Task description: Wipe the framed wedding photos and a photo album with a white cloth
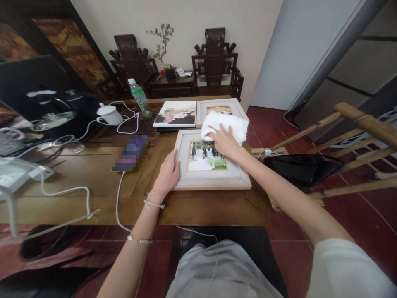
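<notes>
A pale wooden picture frame (214, 182) with a photo of two people lies flat on the wooden table in front of me. My left hand (169, 171) grips its left edge, thumb over the rim. At the frame's upper right, my right hand (226, 141) presses a folded white cloth (231, 123) with its fingers over it. The cloth covers that corner and part of a second pale frame (238, 106) behind. To the left of that second frame lies a white-edged photo panel (176, 112) on top of something dark.
A phone (130, 153) on a white cable lies to the left. Behind it stand a lidded white cup (110, 114) and a green-labelled bottle (140, 98). Power strips (18, 176) and loose cables spread over the table's left end. A wooden chair (366, 120) stands at the right.
</notes>
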### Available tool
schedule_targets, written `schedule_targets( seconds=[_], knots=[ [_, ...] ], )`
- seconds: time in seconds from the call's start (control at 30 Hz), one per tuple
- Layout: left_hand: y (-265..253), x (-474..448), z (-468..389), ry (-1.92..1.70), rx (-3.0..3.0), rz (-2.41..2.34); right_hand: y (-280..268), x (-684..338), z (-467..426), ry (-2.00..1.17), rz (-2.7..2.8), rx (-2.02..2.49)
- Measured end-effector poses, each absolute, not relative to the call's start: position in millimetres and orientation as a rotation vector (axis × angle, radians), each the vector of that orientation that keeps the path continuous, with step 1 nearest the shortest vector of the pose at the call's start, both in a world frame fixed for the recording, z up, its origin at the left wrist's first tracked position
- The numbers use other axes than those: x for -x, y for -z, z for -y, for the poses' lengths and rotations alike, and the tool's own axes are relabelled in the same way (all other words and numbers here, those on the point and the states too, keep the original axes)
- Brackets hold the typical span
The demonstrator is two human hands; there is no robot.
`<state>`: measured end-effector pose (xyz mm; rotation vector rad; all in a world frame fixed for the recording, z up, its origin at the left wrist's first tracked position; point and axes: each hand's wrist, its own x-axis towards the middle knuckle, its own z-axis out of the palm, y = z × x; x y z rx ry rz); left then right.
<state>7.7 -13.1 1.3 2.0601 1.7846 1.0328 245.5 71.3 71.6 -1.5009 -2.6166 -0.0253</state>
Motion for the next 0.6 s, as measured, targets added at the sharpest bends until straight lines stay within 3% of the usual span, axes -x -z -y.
schedule_targets(
  seconds=[0.3, 0.5, 0.6],
  knots=[
    [6.3, -1.9, 15.2, -1.095, -1.962, -1.734, -106.0, -236.3, 19.1, -0.497, 3.034, 0.951],
    [-17.6, -7.5, 23.4, -1.176, -1.377, -1.758, -100.1, -290.2, 73.0, -0.342, 2.922, 1.255],
    [-39.8, -8.9, 29.3, -1.007, -0.969, -1.513, -75.7, -298.8, 80.6, -0.356, 2.836, 1.263]
  ],
)
